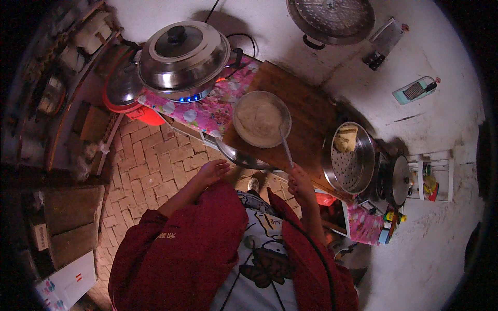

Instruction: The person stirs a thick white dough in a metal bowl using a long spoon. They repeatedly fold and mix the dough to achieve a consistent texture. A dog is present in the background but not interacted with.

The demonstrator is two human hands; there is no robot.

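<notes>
My right hand (300, 182) is closed around the handle of a metal utensil (286, 149), whose far end rests in a bowl (288, 130) of pale, batter-like mixture (260, 116). The bowl stands on a dark wooden board (301, 101). My left hand (214, 171) hangs over the floor in front of the table edge, fingers apart, holding nothing. To the right of the bowl on the board is a perforated steel steamer pan (349, 167) with a yellowish cloth or sponge-like piece (345, 138) inside.
A lidded steel pot (183, 64) stands on a lit induction cooker (190, 97) at the left. Beside it on the floor side is a red bucket (146, 114). A dark lidded pan (399, 180) stands right. A steamer tray (330, 19) and grater (415, 91) hang on the wall.
</notes>
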